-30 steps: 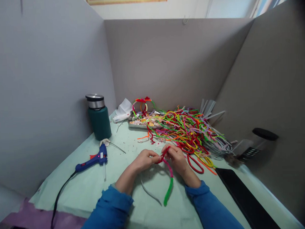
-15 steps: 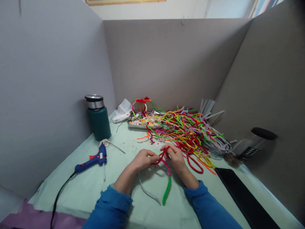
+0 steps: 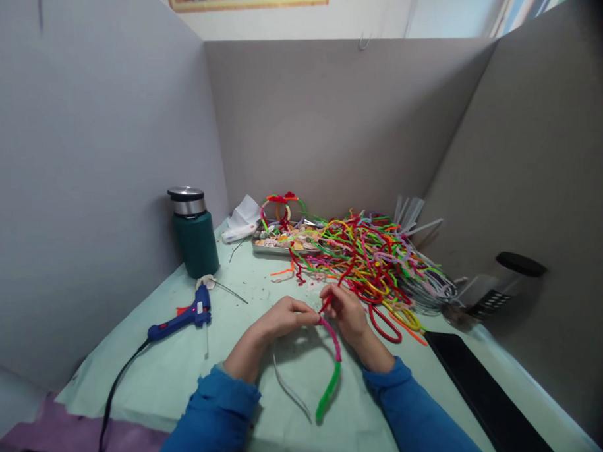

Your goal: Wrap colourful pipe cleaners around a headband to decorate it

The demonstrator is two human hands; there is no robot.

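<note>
My left hand [image 3: 285, 316] is closed in a pinch on the top of a thin, bowed headband [image 3: 290, 388]. One arm of the headband is bare grey; the other is wrapped in a pink pipe cleaner [image 3: 336, 342] above and a green pipe cleaner [image 3: 329, 394] at its end. Between the thumb and fingers of my right hand [image 3: 348, 313] is a red pipe cleaner [image 3: 326, 304], close beside my left fingertips. Its loose length rises above the hand toward the pile. The fingers hide the spot where red meets the band.
A tangled heap of pipe cleaners [image 3: 371, 250] lies behind my hands, beside a metal tray [image 3: 277, 250] of small pieces. On the left are a blue glue gun [image 3: 186, 316] with its cord and a green bottle [image 3: 196, 239]. A black slab [image 3: 479, 378] lies right, near a clear black-lidded container [image 3: 501, 281].
The red pipe cleaner, looped between both hands before, now points up from my right hand. My left fingers have moved slightly right onto the band, and its lower ends have shifted down and left.
</note>
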